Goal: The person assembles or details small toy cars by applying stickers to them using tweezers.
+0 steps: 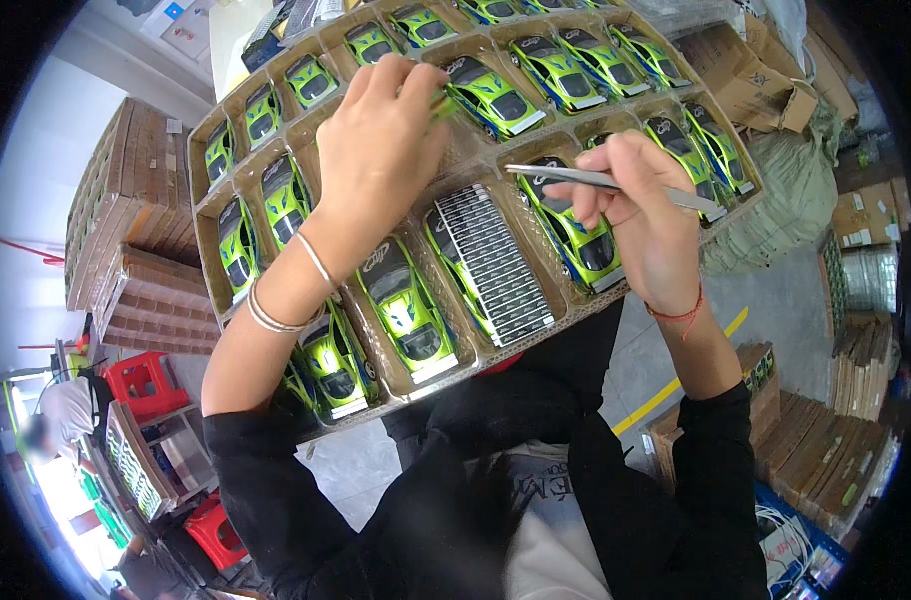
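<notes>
Tweezers (615, 183), slim bright metal, sit pinched in our right hand (647, 215) above the moulded tray (495, 160); our left hand (380, 150) grips a glossy green toy car (490, 97) in its compartment.

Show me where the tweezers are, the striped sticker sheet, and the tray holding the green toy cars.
tweezers (615, 183), head view, middle of the metal shaft held in the right hand.
striped sticker sheet (495, 262), head view, centre of the sheet.
tray (207, 262), head view, bare left rim.
</notes>
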The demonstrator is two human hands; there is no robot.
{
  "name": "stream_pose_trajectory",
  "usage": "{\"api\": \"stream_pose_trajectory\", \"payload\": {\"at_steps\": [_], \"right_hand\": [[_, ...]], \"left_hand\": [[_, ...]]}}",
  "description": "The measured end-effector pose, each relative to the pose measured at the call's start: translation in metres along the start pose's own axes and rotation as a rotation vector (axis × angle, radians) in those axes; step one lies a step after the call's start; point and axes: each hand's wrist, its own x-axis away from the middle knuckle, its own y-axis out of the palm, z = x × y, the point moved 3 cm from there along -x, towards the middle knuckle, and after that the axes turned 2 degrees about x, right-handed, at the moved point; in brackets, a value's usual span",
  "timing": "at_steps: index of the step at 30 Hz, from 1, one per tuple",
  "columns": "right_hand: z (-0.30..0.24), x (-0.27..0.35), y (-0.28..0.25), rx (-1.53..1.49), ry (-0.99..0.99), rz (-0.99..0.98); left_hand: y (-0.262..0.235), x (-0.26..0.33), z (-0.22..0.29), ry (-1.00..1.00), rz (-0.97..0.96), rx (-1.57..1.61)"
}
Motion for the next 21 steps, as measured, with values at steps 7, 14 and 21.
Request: {"api": "stream_pose_trajectory", "payload": {"at_steps": [7, 14, 21], "right_hand": [[0.010, -0.007, 0.004, 0.238, 0.122, -0.102], [0.016, -0.024, 0.012, 0.404, 0.138, -0.085], [0.022, -0.026, 0.010, 0.457, 0.179, -0.034]], "left_hand": [[-0.039, 0.034, -0.033, -0.036, -0.366, 0.125], [-0.043, 0.048, -0.030, 0.008, -0.381, 0.063], [-0.037, 0.042, -0.053, 0.120, 0.090, -0.008]]}}
